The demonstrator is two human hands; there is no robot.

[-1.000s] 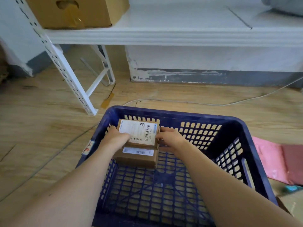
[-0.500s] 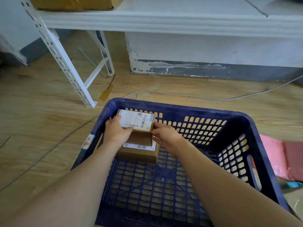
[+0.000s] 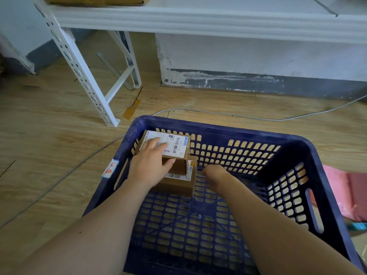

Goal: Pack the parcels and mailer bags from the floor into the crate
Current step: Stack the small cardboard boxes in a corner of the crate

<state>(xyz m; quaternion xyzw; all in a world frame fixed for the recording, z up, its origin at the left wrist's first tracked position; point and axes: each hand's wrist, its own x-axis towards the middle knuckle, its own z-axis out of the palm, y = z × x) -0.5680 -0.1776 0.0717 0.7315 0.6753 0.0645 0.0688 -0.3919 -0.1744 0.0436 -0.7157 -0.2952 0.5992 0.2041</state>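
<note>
I see the blue crate (image 3: 218, 129) on the wood floor (image 3: 49, 145). Two brown parcels are inside it, in the far left corner. The top parcel (image 3: 176, 144) sits on the bottom parcel (image 3: 178, 185), but they do not line up. The bottom one sticks out at the front and the right.

My left hand (image 3: 151, 167) rests on the top parcel. Its fingers (image 3: 156, 140) lie flat and straight on the white label, and the thumb touches the front side. My right hand (image 3: 213, 171) is low in the crate, just beside the bottom parcel. It is blurry, so I cannot tell if its fingers are apart or together.

I think the stack could get knocked. If my left hand drags as it lifts, the top parcel could slide off. If my right hand bumps the bottom parcel, both could shift.

The pink mailer bags (image 3: 345, 187) lie on the floor to the right of the crate, not packed yet. They look soft, so they might slip when I grab them.
</note>
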